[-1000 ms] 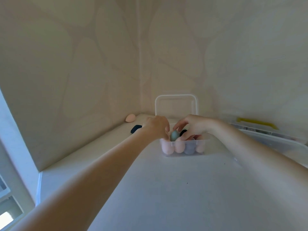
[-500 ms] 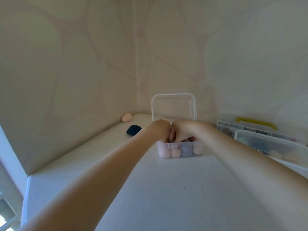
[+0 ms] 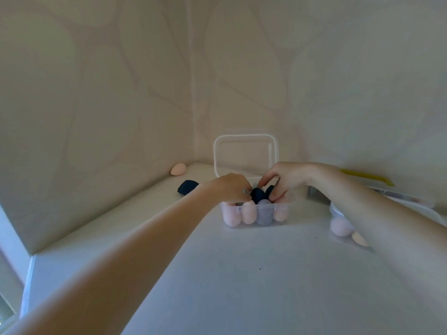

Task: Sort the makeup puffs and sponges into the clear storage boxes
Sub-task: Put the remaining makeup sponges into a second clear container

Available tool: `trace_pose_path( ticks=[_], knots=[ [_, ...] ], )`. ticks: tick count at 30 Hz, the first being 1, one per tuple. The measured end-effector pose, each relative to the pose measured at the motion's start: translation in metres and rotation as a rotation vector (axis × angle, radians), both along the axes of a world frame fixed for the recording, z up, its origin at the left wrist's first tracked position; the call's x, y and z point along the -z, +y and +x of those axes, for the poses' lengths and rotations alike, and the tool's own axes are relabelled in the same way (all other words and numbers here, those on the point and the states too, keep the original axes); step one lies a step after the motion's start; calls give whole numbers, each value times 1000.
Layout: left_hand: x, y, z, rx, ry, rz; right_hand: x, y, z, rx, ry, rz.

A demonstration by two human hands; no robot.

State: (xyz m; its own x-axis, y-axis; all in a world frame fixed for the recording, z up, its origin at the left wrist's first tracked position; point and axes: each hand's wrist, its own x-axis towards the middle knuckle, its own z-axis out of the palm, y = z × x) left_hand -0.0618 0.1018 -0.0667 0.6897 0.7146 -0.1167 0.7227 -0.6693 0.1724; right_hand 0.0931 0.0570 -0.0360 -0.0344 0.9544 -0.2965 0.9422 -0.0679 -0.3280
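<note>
box: clear storage box on the white surface, long axis left-right, lid standing upright at the back
sponges: pale egg sponges upright along the front wall, tips up; dark sponge on top between both hands
left hand: fingers curled at the box's left rim, holding what, can't tell
right hand: fingers curled down onto a second dark sponge
loose: dark puff and peach sponge left of the box
change: hands were pressed together 0.5 s ago, now apart
</note>
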Motion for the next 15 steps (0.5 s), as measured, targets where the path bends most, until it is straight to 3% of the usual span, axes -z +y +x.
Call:
trace_pose_path(
  ticks=[4,12,15],
  knots=[
    [2,-1,3,-5,33,-16,2,-2,-2,-24,13,-76],
    [8,2,20,-76,101,-68,18,12,-10,-4,-318,-8],
    [9,6,21,-91,109,-83,21,12,-11,-13,-269,13]
  ],
)
